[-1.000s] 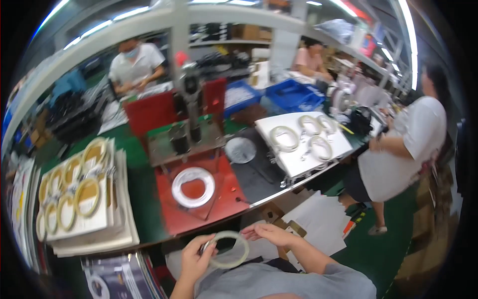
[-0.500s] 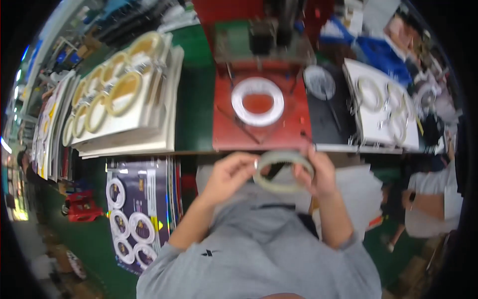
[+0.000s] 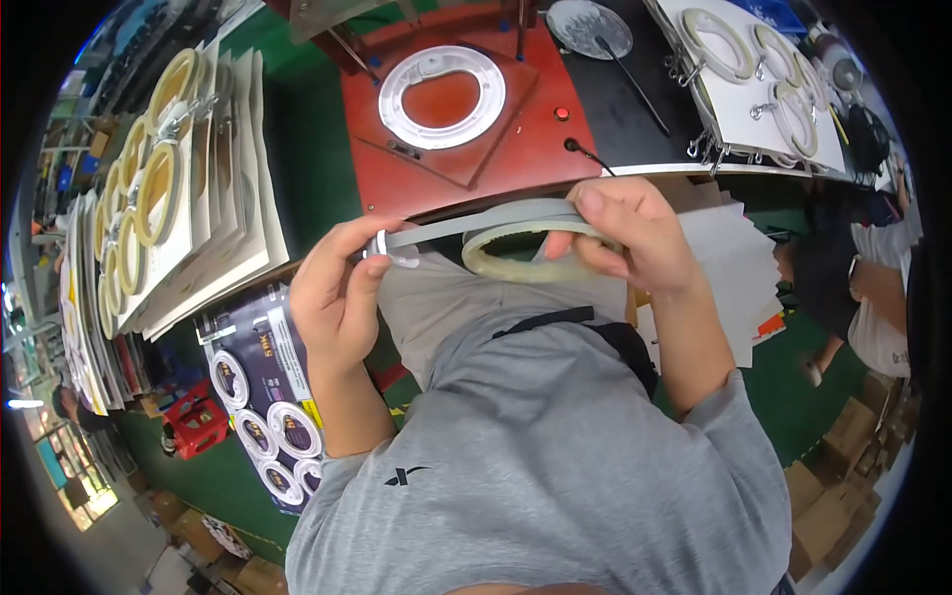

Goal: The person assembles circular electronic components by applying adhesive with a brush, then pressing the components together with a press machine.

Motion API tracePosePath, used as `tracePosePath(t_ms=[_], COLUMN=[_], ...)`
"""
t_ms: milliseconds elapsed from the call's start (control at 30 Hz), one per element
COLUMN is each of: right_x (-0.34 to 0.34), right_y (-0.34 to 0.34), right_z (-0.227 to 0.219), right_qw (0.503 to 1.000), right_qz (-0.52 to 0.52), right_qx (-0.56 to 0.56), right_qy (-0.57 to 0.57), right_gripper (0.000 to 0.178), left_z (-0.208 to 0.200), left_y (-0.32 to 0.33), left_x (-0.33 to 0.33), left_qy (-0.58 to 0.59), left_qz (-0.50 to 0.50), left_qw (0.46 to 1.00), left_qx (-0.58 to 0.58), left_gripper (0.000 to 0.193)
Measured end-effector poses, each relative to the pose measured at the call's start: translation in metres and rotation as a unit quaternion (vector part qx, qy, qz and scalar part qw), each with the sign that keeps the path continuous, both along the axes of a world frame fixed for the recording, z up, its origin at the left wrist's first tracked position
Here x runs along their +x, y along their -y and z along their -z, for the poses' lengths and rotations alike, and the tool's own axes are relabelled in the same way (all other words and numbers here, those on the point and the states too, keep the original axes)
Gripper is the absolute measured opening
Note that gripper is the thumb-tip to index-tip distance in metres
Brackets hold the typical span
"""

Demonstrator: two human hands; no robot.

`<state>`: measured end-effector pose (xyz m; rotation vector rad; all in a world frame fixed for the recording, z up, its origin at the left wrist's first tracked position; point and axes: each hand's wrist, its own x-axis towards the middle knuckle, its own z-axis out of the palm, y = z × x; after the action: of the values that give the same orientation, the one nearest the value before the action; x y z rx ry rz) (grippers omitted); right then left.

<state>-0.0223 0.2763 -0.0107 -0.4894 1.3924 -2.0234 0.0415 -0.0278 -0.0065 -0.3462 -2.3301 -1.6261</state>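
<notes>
My right hand (image 3: 630, 238) grips a pale ring-shaped tape roll (image 3: 516, 254) held over my lap. A grey strip (image 3: 476, 220) runs from the roll to the left, where my left hand (image 3: 337, 288) pinches its end between thumb and fingers. Both hands are just below the table's front edge. Above them a white ring (image 3: 442, 83) lies on a red fixture plate (image 3: 466, 139).
Stacked white boards with yellowish rings (image 3: 159, 188) lie at the left. A white board with clipped rings (image 3: 764, 89) sits at the right on a black mat (image 3: 635, 109). Printed boxes (image 3: 263, 397) stand below the table. Another person (image 3: 873, 297) stands at the right.
The view has tipped down toward my lap. My left hand has drawn away from the roll to the left, pulling out a grey strip from it.
</notes>
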Motion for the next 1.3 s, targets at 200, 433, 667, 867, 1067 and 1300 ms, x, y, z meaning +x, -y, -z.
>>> tracePosePath(t_ms=[200, 433, 667, 867, 1067, 1300], right_x=[0.004, 0.005, 0.011, 0.016, 0.021, 0.018], right_y=[-0.01, -0.014, -0.02, -0.025, -0.019, 0.004], right_z=[0.0, -0.013, -0.016, -0.01, 0.0, 0.004], right_qw=[0.996, 0.99, 0.997, 0.995, 0.984, 0.963], right_qz=[0.01, 0.052, 0.015, 0.047, 0.144, 0.223], right_qx=[-0.001, 0.114, 0.06, 0.018, -0.044, -0.025], right_qy=[-0.084, -0.062, -0.053, -0.089, -0.096, -0.146], right_gripper=[0.023, 0.023, 0.036, 0.03, 0.029, 0.026], left_z=[-0.006, 0.0, 0.037, 0.053, 0.057, 0.061], left_y=[0.002, 0.006, -0.01, -0.043, -0.059, -0.032], left_x=[0.0, 0.006, 0.004, 0.006, 0.008, -0.005], left_qy=[-0.022, -0.044, 0.066, 0.105, 0.103, 0.126], left_qz=[-0.018, -0.005, 0.038, 0.14, 0.08, 0.12], left_qw=[0.999, 0.999, 0.997, 0.983, 0.983, 0.968], left_qx=[-0.019, -0.015, -0.007, 0.048, 0.132, 0.183], left_gripper=[0.026, 0.026, 0.022, 0.03, 0.036, 0.042])
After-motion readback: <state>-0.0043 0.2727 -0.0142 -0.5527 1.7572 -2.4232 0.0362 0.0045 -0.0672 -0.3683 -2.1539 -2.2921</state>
